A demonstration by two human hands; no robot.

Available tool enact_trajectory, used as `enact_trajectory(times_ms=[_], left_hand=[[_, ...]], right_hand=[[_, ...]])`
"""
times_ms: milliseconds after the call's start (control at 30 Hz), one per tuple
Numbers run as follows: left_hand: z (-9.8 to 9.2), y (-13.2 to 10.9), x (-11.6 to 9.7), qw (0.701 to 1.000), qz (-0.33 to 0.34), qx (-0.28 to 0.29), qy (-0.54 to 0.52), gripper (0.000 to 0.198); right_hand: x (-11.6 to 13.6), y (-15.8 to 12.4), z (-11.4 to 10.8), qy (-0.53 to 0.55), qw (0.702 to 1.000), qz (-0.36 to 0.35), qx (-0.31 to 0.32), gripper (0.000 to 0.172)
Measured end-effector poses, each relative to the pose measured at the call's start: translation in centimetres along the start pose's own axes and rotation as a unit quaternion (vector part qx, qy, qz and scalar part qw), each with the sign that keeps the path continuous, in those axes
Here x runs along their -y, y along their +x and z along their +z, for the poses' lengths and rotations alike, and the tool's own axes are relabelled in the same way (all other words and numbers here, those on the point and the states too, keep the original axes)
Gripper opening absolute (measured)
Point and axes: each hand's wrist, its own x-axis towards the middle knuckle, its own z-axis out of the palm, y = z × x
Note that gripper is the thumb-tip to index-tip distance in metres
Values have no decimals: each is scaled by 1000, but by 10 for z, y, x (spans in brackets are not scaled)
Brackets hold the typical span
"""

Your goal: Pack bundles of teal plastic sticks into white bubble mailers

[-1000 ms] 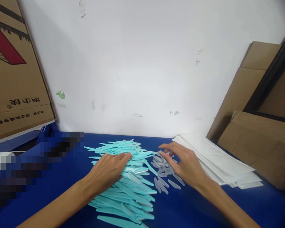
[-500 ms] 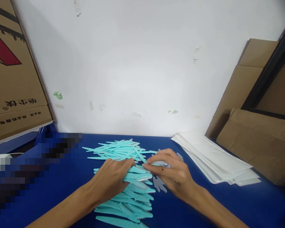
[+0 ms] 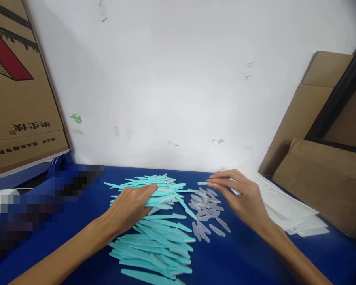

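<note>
My left hand (image 3: 136, 202) is closed round a bundle of teal eyebrow razors (image 3: 161, 201), held over the gap between two heaps. Behind it lies the far heap of teal razors (image 3: 142, 181); nearer me, the front heap (image 3: 154, 249) spreads in a rough stack. One razor (image 3: 185, 206) slants down to the right from the bundle's end. Off to the right, my right hand (image 3: 240, 190) pinches a small translucent blade cap (image 3: 202, 183) between thumb and fingertips. Below that cap, several loose translucent caps (image 3: 206, 204) lie in a small pile.
White flat bags (image 3: 296, 213) are stacked on the blue table (image 3: 240, 261) at the right, partly behind my right hand. Cardboard (image 3: 323, 186) leans beyond them. A printed carton (image 3: 23, 99) stands at the left, and a white wall (image 3: 178, 79) closes off the back.
My right hand has drawn away from the razors, up and to the right, and now pinches a cap. My left hand has moved farther back with its bundle, uncovering more of the front heap.
</note>
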Motion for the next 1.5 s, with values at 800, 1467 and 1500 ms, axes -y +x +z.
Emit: enact_trajectory(times_ms=[800,1467,1500], left_hand=[[-17,-2,-40,993,23,113,10,39],[-17,-6,-33,996,73,48,9,45],[-15,-7,-31,996,78,39,13,46]], right_hand=[[47,-16,30,38,983,-157,83,29],[40,-14,6,-147,966,-205,-57,24],[39,-14,5,-151,965,-205,-61,24]])
